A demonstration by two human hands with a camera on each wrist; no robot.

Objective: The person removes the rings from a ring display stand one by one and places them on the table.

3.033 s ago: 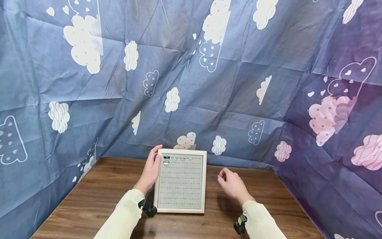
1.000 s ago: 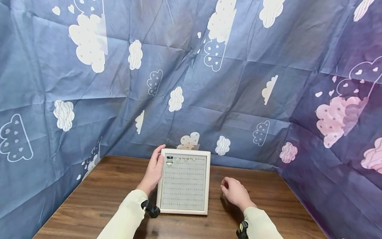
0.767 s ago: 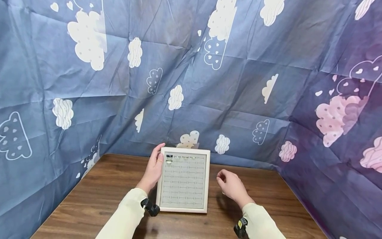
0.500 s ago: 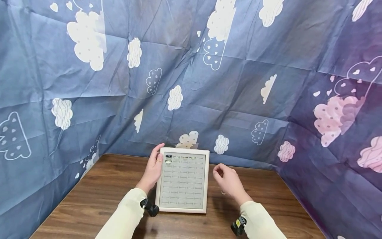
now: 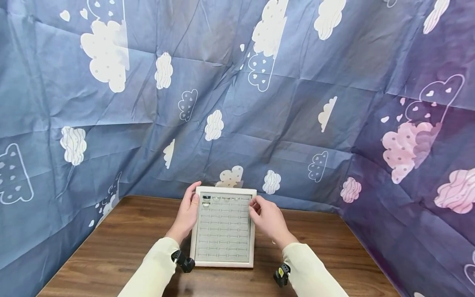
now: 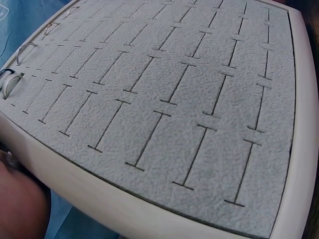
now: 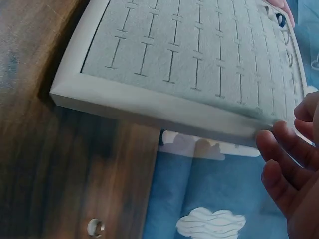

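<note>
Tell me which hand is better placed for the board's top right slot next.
Likely the right hand: it is at the upper right edge of the display board, while the left hand grips the opposite side.

No words, numbers or brand names can be read. A yellow patch (image 5: 281,273) on the black wrist camera (image 5: 281,281) at the right sleeve looks like a label, but any marking on it is too small to make out.
</note>
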